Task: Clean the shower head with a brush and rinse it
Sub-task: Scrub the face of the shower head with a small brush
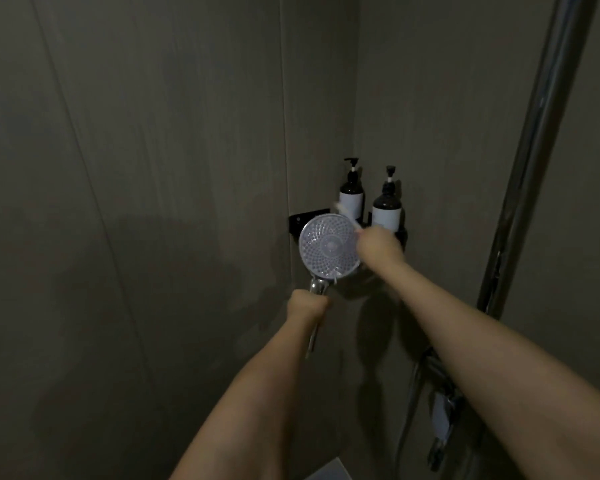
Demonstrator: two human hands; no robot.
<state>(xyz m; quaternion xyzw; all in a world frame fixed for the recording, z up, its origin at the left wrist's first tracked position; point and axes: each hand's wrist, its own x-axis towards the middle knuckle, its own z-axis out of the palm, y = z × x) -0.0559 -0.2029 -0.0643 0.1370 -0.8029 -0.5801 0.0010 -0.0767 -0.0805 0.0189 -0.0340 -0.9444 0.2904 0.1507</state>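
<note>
The round shower head (pixel 328 247) faces me, its pale nozzle plate held up in the corner of the shower. My left hand (pixel 307 304) is closed around its chrome handle just below the head. My right hand (pixel 378 245) grips a thin white brush (pixel 345 214) at the head's upper right edge. The brush is blurred and slants up to the left from my fingers. Its tip lies over the rim of the nozzle plate.
Two dark pump bottles (pixel 352 194) (pixel 387 207) with white labels stand on a black corner shelf (pixel 300 221) behind the head. A chrome riser pipe (pixel 534 150) runs down the right wall to the mixer (pixel 442 393) and hose. Dark grey wall panels surround everything.
</note>
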